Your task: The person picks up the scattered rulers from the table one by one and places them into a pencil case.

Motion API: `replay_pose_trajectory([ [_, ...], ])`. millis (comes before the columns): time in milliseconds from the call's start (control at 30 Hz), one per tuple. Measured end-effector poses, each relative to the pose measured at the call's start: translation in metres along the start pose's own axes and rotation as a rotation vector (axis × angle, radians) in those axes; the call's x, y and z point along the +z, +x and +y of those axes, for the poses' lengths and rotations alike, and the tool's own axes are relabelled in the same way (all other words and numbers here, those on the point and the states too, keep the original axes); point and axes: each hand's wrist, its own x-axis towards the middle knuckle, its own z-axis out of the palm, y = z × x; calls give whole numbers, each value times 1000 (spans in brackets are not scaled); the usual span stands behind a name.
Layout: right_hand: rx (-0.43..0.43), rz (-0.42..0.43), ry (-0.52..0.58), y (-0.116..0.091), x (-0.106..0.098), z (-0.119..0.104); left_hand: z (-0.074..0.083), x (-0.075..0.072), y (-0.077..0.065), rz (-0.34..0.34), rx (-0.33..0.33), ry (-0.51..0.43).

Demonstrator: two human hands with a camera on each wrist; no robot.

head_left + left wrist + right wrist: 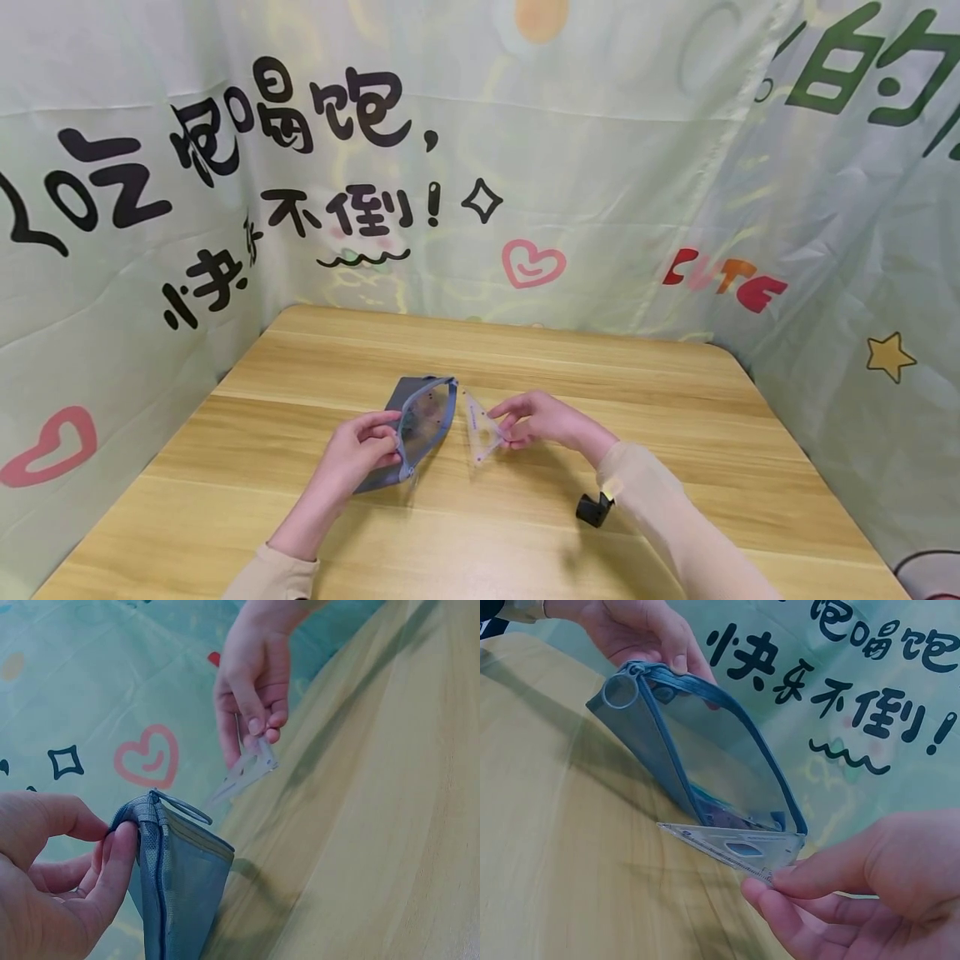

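Note:
My left hand (pixel 362 450) pinches the edge of a blue-grey zippered mesh pouch (pixel 641 727), whose mouth gapes toward the right. Through the opening, in the right wrist view, some coloured items (pixel 724 814) show inside, too unclear to name. A clear plastic set square (pixel 742 846) with a cut-out in its middle is pinched by one corner between the thumb and fingers of my right hand (pixel 534 418). In the head view the set square stands just right of the pouch mouth, apart from it. A zip pull ring (pixel 621 690) hangs at one end of the zip.
A small black object (pixel 592 510) lies on or just above the wooden table (pixel 675 400), beside the right sleeve (pixel 660 508). Printed fabric curtains (pixel 465 150) close in the table at the back and both sides.

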Motion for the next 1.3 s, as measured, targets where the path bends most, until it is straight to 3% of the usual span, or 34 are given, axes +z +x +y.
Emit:
replay_pose_trajectory([
  [500, 21, -51, 20, 15, 6, -13, -1, 1, 0, 0, -2, -2],
  [933, 37, -109, 111, 33, 9, -16, -3, 1, 1, 3, 1, -5],
  [1300, 34, -111, 142, 43, 15, -21, -4, 2, 4, 2, 3, -11],
])
